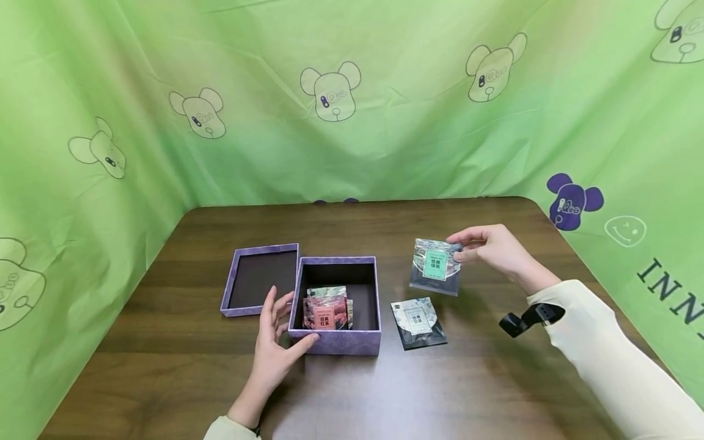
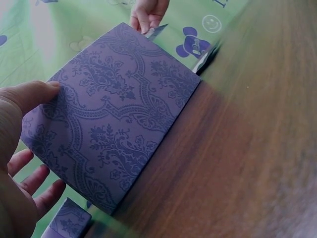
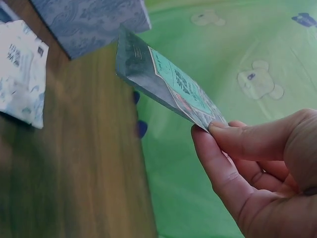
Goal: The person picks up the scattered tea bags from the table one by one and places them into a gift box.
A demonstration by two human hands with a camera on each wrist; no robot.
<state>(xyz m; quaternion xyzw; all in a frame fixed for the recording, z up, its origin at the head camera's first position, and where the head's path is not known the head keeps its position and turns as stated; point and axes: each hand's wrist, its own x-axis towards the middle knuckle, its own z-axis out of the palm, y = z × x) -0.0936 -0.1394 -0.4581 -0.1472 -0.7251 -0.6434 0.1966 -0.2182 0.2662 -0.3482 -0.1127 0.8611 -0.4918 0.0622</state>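
Between thumb and fingertips, my right hand (image 1: pixel 489 247) pinches the right edge of a tea sachet with a green label (image 1: pixel 436 266), held above the table; the right wrist view shows the sachet (image 3: pixel 171 82) tilted. A purple patterned box (image 1: pixel 346 343) stands uncovered, with several sachets inside, a red one (image 1: pixel 326 310) in front. At its front left corner is my left hand (image 1: pixel 273 354), the thumb touching the front wall and the fingers extended along the left side. A sachet with a white label (image 1: pixel 418 322) lies on the table right of the box.
The box's purple lid (image 1: pixel 263 281) lies inside up, left of the box. Under everything is a brown wooden table (image 1: pixel 181 354). Green printed cloth (image 1: pixel 264 146) hangs behind it and at both sides. A black wrist camera (image 1: pixel 530 319) sits on my right wrist.
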